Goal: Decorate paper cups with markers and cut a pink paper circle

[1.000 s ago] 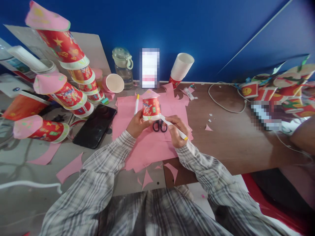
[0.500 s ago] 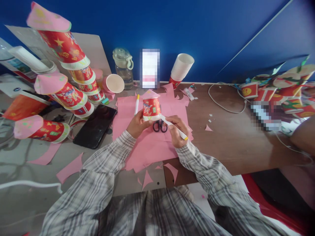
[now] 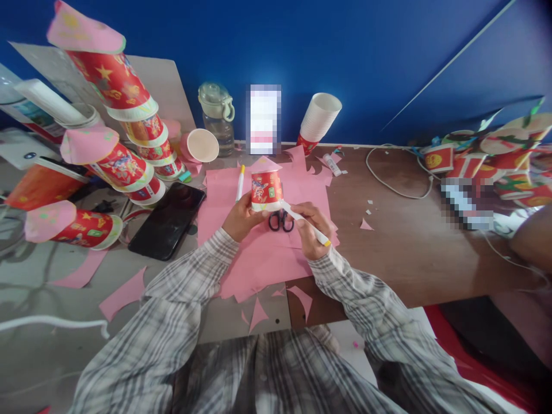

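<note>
A red patterned paper cup [image 3: 266,187], upside down with a pink paper cone [image 3: 263,165] on top, is gripped by my left hand [image 3: 240,218] near its white rim. My right hand [image 3: 314,231] is closed around a white marker [image 3: 316,234] with a yellow end; its tip meets the right side of the cup's rim. Behind my left fingers lies a second yellow-tipped marker [image 3: 240,183]. Black-handled scissors [image 3: 281,221] rest just below the cup, their blades hidden. Pink paper sheets [image 3: 259,253] spread under both hands.
Decorated cup towers [image 3: 123,167] and a black phone [image 3: 167,221] stand or lie on the left. At the back are a water bottle [image 3: 216,123], a lit phone screen [image 3: 263,118], stacked cups [image 3: 319,121] and a glue stick [image 3: 332,164]. On the right, another person's arm [image 3: 532,236] shows beside red cup crafts [image 3: 470,167].
Almost nothing differs. The whole view has shifted very slightly; both hands keep the same hold on the cup and marker.
</note>
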Available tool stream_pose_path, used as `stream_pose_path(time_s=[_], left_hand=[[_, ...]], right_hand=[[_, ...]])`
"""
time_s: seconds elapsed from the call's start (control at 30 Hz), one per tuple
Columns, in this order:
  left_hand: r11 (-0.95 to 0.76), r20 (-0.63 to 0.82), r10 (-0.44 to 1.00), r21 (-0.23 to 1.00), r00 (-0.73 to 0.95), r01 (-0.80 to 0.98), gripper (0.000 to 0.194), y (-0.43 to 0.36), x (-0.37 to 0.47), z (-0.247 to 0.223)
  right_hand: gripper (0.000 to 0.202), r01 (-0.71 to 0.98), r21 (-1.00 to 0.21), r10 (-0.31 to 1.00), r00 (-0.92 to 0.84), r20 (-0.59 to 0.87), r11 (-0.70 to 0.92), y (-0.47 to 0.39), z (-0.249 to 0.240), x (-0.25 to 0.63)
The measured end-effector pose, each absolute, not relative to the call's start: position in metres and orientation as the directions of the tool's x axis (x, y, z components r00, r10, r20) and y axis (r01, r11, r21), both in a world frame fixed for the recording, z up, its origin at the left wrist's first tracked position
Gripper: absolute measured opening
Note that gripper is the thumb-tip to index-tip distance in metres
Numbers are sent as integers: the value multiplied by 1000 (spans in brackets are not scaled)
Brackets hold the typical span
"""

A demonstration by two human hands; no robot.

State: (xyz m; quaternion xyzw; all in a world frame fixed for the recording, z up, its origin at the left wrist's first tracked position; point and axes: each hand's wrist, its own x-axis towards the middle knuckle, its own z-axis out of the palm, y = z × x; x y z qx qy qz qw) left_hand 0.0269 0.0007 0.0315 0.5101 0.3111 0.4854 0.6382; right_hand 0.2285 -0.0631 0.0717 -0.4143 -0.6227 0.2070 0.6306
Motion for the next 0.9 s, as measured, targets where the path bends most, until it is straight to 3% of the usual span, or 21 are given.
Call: stream_pose_path(time_s=[0.17,0.43,0.63,0.73,0.9], left_hand=[[1,90,948,959,305,-284,85,0,26,38],[-74,143,966,951,217,-299,78,-4,33,42],[-76,141,972,947,190,-312,75,-3,31,44],[-83,123,987,945,108,-316,74,0,27,41],[-138,125,990,926,-61,-352,81,4,24,35]], right_hand=[[30,215,-741,753,38,657,636,-63,74,232],[28,294,-778,811,16,585,555,-69,81,233],[52,370,-815,830,169,532,447,-68,79,230],[55,449,-809,826,231,515,379,-58,76,237],[47,558,-768,881,128,455,315,-41,55,249]])
